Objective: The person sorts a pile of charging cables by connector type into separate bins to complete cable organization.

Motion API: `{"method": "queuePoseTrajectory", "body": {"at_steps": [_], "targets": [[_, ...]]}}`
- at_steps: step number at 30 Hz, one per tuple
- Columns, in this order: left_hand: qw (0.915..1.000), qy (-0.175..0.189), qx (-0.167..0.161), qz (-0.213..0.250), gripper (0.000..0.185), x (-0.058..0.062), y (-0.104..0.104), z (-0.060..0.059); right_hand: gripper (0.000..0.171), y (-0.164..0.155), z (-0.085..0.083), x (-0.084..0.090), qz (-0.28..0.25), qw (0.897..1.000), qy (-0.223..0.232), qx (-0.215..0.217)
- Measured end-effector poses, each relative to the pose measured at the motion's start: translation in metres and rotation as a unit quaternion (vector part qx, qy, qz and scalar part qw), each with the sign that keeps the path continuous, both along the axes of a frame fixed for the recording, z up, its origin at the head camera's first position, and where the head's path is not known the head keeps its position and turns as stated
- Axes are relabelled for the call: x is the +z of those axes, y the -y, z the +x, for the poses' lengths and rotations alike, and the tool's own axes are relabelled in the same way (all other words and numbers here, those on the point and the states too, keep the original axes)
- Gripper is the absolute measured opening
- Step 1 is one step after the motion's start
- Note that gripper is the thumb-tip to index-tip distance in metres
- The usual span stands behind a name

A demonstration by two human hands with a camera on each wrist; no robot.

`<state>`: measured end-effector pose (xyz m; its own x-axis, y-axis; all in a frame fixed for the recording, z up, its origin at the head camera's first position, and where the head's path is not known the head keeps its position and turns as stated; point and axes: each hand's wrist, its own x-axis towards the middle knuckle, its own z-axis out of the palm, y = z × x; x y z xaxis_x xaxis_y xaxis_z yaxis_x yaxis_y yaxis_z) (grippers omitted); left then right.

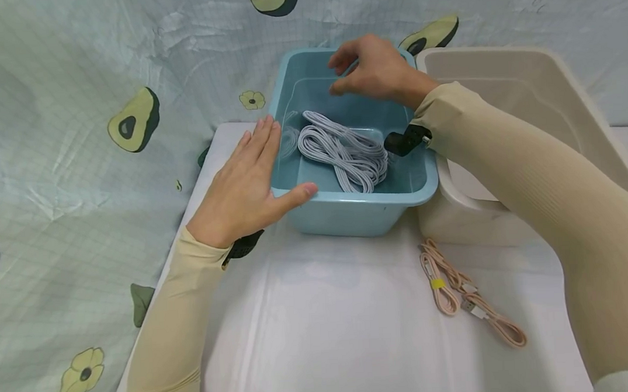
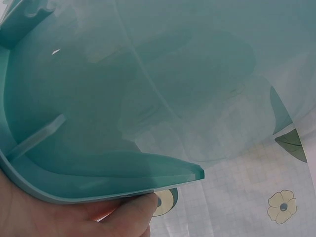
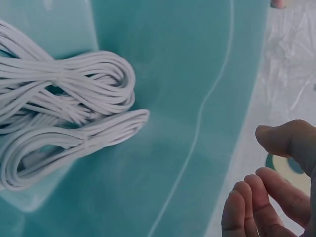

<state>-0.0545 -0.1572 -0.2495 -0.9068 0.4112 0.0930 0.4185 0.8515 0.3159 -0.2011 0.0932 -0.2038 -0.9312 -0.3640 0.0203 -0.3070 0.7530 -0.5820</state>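
hands at a blue tub (image 1: pixel 341 215) of white cables (image 1: pixel 344 154)
left hand (image 1: pixel 245 184) flat on the tub's 9 o'clock rim, steadying it; right hand (image 1: pixel 374 67) hovers at 12 o'clock, fingers loose, empty. 2 cable bundles lie inside.

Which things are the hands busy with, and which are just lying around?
In use:
- blue plastic tub, left hand pressing its side
- coiled white cables inside it
- right hand above it, empty

Lying about:
- pink cable with a yellow tie
- cream plastic bin
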Motion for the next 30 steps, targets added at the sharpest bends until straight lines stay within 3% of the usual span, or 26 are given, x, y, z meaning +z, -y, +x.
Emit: {"method": "queuePoseTrajectory", "body": {"at_steps": [13, 20, 26, 30], "targets": [[0.9999, 0.012, 0.011, -0.003, 0.108, -0.008, 0.006, -0.013, 0.042, 0.002, 0.025, 0.022, -0.034, 0.997, -0.069, 0.032], [0.9999, 0.012, 0.011, 0.001, 0.108, -0.01, 0.009, -0.018, 0.035, -0.003, 0.05, 0.037, -0.106, 0.992, -0.067, 0.032], [0.9998, 0.015, 0.013, 0.0, 0.108, -0.011, 0.014, -0.021, 0.027, -0.007, 0.078, 0.046, -0.177, 0.979, -0.074, 0.062], [0.9999, 0.009, 0.011, 0.002, 0.108, -0.012, 0.017, -0.023, 0.025, -0.012, 0.097, 0.05, -0.195, 0.975, -0.083, 0.069]]}}
